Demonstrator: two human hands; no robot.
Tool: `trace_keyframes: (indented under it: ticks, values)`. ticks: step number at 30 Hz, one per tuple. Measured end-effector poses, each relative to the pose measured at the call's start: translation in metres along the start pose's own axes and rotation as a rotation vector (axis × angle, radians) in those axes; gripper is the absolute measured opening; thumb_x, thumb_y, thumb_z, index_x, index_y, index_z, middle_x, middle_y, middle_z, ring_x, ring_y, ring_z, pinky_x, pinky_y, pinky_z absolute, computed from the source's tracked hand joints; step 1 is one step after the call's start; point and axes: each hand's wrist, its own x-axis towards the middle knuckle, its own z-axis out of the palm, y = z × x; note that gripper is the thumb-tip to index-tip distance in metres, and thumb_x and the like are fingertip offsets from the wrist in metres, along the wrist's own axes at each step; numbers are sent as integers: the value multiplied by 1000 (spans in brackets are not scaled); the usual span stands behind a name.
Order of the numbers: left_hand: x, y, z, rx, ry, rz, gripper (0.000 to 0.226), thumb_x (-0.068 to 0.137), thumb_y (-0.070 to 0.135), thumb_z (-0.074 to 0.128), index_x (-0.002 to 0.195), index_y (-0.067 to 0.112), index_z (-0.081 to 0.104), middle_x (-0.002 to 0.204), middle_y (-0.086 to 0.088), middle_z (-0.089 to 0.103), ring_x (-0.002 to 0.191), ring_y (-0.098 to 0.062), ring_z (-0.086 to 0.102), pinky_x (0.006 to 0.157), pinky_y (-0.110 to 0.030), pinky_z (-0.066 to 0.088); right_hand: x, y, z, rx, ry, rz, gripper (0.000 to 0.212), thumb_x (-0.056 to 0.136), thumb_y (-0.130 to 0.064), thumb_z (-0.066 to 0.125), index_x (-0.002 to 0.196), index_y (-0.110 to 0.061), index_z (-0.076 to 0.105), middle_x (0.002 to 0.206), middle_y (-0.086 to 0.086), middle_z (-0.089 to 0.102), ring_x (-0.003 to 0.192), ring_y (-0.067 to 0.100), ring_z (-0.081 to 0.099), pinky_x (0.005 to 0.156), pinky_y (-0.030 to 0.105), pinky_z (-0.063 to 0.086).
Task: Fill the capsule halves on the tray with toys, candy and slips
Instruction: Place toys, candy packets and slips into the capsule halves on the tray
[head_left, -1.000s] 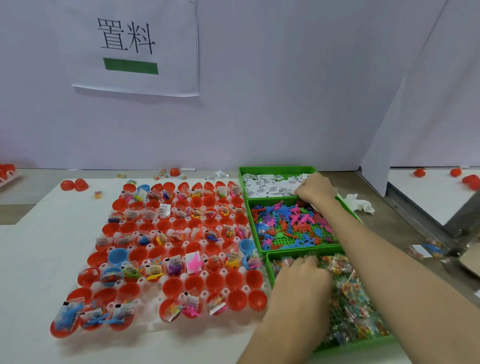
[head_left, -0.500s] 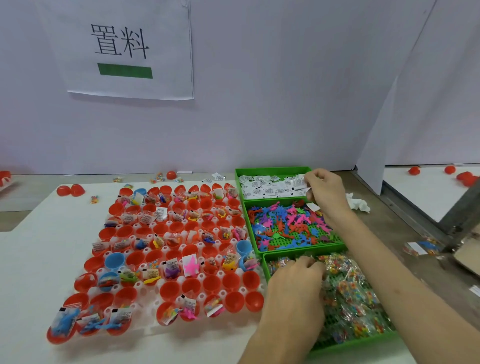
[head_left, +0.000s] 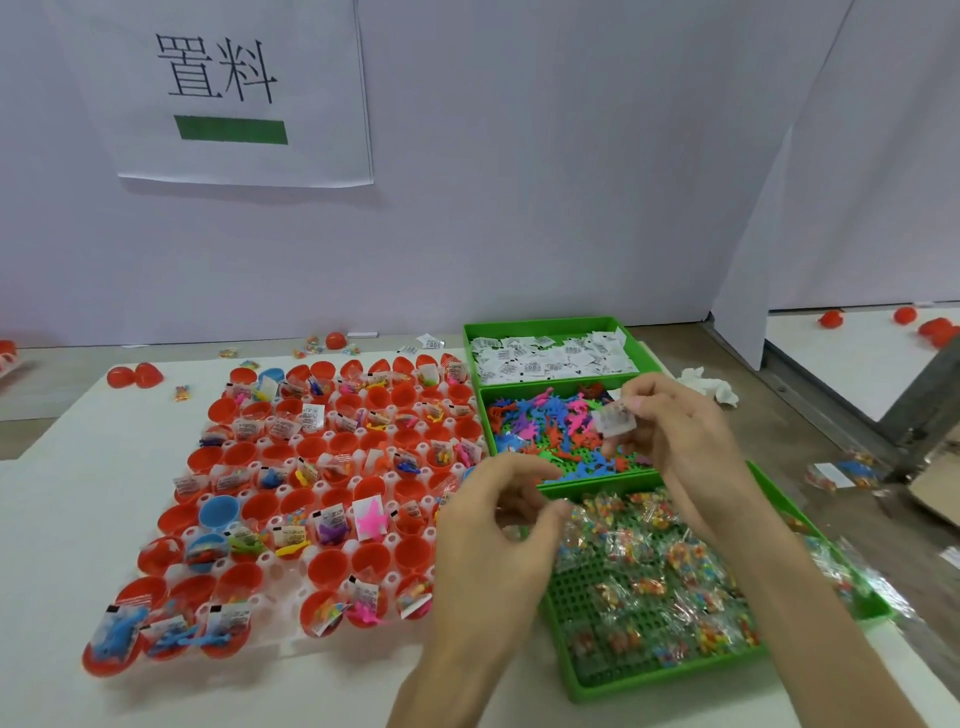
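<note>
Because the slip (head_left: 615, 420) pinched by the right hand (head_left: 685, 441) is judged light and flimsy, an edge pinch is advised, while it cannot be told whether the curled left hand (head_left: 493, 530) nearby holds anything, capsule halves (head_left: 327, 566) lying to its left.

This was a packing station in a workshop: a printed sign (head_left: 244, 93) hung on plain partitions (head_left: 571, 182), and 3 green bins (head_left: 550, 323) of sorted stock stood beside a gridded tray (head_left: 275, 558) of capsule halves (head_left: 327, 566).

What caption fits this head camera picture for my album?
Right hand pinches a white slip over the toy bin, left hand hovers at the candy bin, beside red capsule halves.
</note>
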Motion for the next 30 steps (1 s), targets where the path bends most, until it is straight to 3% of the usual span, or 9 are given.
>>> trace_keyframes:
  ticks: [3, 6, 10, 13, 18, 23, 26, 30]
  values:
    - [4, -1, -11, -114, 60, -5, 35, 81, -3, 73, 89, 31, 68, 74, 4, 59, 69, -9, 58, 65, -20, 48, -3, -1, 5, -4, -120, 11, 18, 94, -17, 40, 78, -12, 46, 76, 7, 65, 63, 17, 56, 62, 29, 48]
    - [8, 1, -18, -221, 94, 10, 35, 82, -4, 72, 89, 30, 69, 77, 1, 60, 74, -11, 59, 68, -20, 51, -8, 2, 17, -88, -256, 3, 19, 87, -26, 41, 74, -23, 54, 86, 1, 67, 73, 16, 56, 63, 25, 47]
    - [11, 2, -24, -316, 105, 11, 28, 80, 1, 74, 96, 24, 70, 89, 3, 70, 77, -9, 65, 70, -16, 53, -16, 12, 32, -147, -339, 28, 24, 91, -36, 45, 85, -21, 61, 104, -7, 66, 83, 18, 55, 73, 30, 47]
    - [12, 1, -26, -332, 107, 5, 29, 81, -1, 74, 95, 24, 70, 91, 3, 72, 82, -10, 68, 72, -15, 53, -22, 16, 43, -150, -321, 10, 24, 93, -41, 46, 91, -24, 63, 100, -3, 64, 84, 17, 57, 77, 35, 47]
    - [9, 3, -25, -392, 54, -36, 23, 79, 7, 73, 93, 25, 71, 87, 0, 71, 82, -12, 68, 72, -19, 54, -34, 15, 63, -29, -239, -158, 13, 95, -27, 54, 86, -22, 61, 76, -8, 57, 70, 8, 53, 64, 19, 46]
    - [8, 5, -27, -472, -6, -129, 23, 81, 18, 70, 104, 21, 69, 88, -7, 67, 86, -19, 66, 78, -33, 58, -39, 15, 68, -135, -74, -353, 9, 93, -23, 62, 86, -29, 65, 79, -4, 64, 73, 11, 61, 67, 21, 51]
    - [10, 5, -26, -478, -38, -178, 24, 82, 10, 76, 103, 20, 72, 81, -6, 68, 78, -21, 67, 74, -28, 58, -41, 16, 67, -122, -44, -399, 11, 93, -18, 64, 87, -28, 65, 78, -3, 66, 72, 14, 64, 65, 20, 52]
    - [10, 5, -27, -468, -75, -214, 22, 82, 6, 72, 101, 14, 75, 90, -15, 72, 83, -23, 71, 71, -23, 56, -42, 17, 67, -108, -55, -407, 13, 93, -14, 65, 88, -26, 66, 78, 0, 67, 71, 16, 67, 64, 21, 54]
